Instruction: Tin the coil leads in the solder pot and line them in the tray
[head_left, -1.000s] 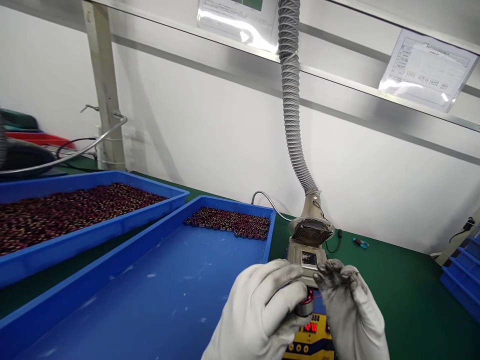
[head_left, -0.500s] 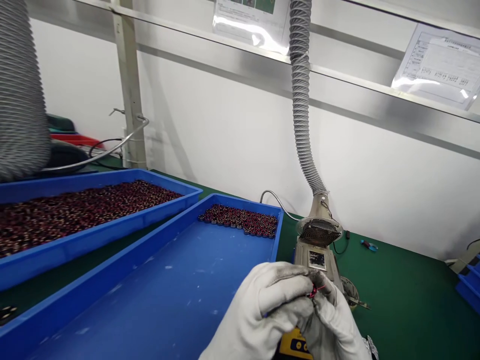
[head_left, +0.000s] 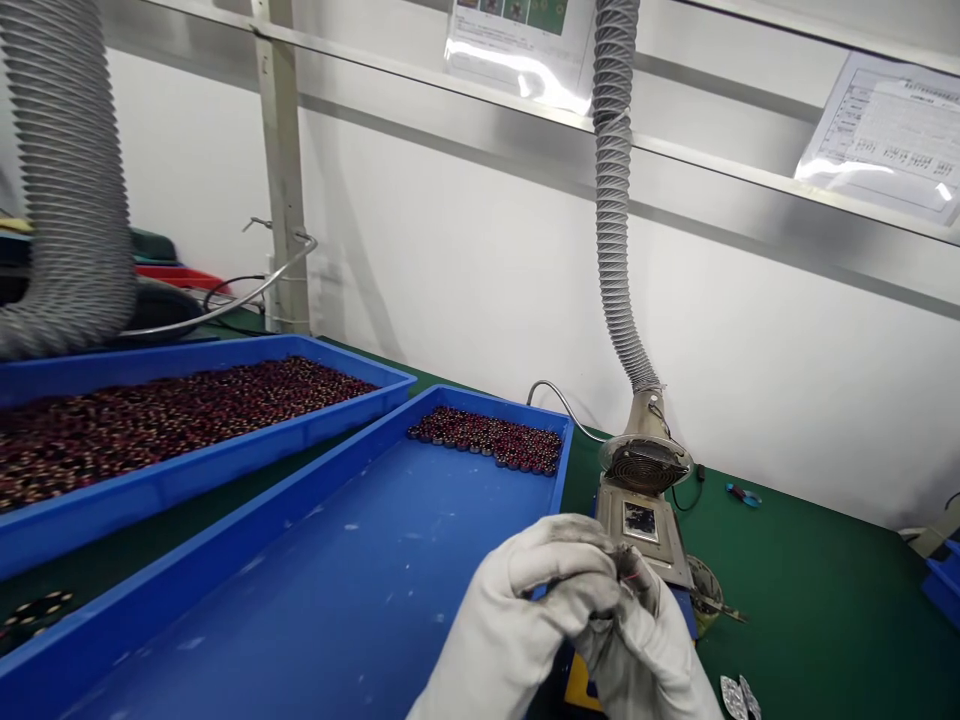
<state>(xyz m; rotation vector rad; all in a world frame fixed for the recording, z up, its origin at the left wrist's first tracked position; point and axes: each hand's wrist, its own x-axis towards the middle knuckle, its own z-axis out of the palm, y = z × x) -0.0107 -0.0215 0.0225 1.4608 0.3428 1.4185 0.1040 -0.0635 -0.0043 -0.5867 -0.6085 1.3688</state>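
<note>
My left hand and my right hand, both in white gloves with dark-stained fingertips, meet at the lower middle of the head view. Their fingers are pinched together around a small coil with red wire, of which only a thin bit of wire shows. Behind the hands stands a metal solder pot with a square dark opening. To their left lies a long blue tray, where small round dark-red coils are packed in rows at the far end.
A second blue tray, full of similar coils, lies at the left. A grey extraction hose hangs over the pot. Blue-handled cutters, a small cup and crumpled foil pieces rest on the green table.
The view has shifted slightly left. My hands stay together on the coil, and my fingers have turned a little, so less of its red wire shows.
</note>
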